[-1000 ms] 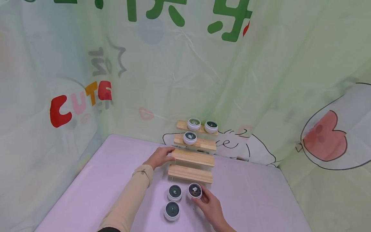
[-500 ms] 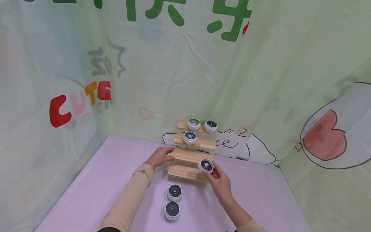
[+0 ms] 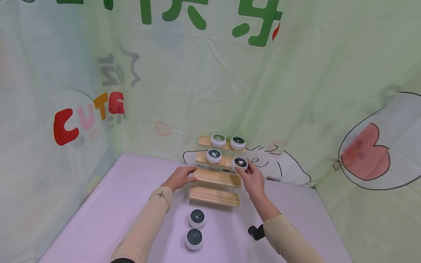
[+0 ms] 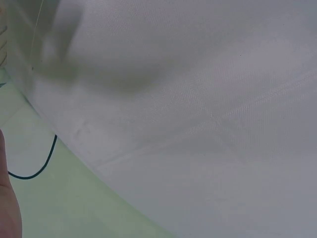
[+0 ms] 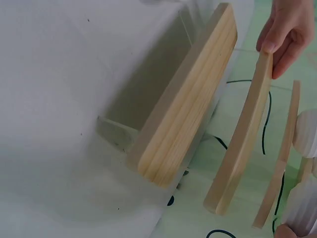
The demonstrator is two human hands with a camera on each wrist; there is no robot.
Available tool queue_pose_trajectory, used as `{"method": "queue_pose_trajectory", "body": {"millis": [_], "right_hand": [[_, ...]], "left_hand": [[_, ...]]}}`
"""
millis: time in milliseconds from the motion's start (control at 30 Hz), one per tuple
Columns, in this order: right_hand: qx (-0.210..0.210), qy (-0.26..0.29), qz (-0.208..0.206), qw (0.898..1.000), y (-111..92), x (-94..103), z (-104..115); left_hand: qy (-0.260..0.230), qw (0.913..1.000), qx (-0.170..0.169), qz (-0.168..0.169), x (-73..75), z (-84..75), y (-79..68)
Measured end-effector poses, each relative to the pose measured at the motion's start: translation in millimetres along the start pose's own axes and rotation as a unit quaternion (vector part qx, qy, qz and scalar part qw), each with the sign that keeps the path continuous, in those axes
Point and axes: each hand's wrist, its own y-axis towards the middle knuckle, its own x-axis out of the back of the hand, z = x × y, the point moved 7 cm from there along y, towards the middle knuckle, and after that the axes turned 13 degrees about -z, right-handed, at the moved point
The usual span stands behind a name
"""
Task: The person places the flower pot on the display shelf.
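A wooden tiered display stand stands near the back edge of the table. My left hand pinches the left end of its second step from the bottom; the right wrist view shows thumb and fingers on that board. My right hand grips a small white round jar with a dark top, at the right end of the second step from the top. Whether this jar touches the board I cannot tell. Another such jar sits to its left. Two more, a light green-topped jar and a dark green-topped jar, occupy the top step.
Two dark-topped jars, a farther jar and a nearer jar, stand on the pale purple tablecloth before the stand. A black object shows beside the right sleeve. A printed curtain hangs close behind the stand.
My right hand has carried its jar from the tablecloth up and back to the stand's second step from the top. The left hand has kept its place on the stand.
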Motion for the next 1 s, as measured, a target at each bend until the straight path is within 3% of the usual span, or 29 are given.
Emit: {"method": "queue_pose_trajectory", "body": {"millis": [133, 467, 767, 1000], "right_hand": [[0.011, -0.017, -0.004, 1.0, 11, -9.7, -3], [0.016, -0.05, -0.002, 0.999, 15, -24.3, -5], [0.049, -0.091, 0.005, 0.995, 23, -28.3, 0], [0.041, -0.104, 0.011, 0.994, 22, -28.7, -1]], "left_hand": [[0.007, 1.0, 0.002, 0.0, -2.7, 3.4, 1.0], [-0.012, 0.9997, 0.019, 0.005, 4.8, -6.0, -2.3], [0.002, 1.0, 0.009, 0.003, -14.9, 20.4, 10.6], [0.005, 0.9999, 0.009, 0.01, -5.2, 5.2, 2.4]]}}
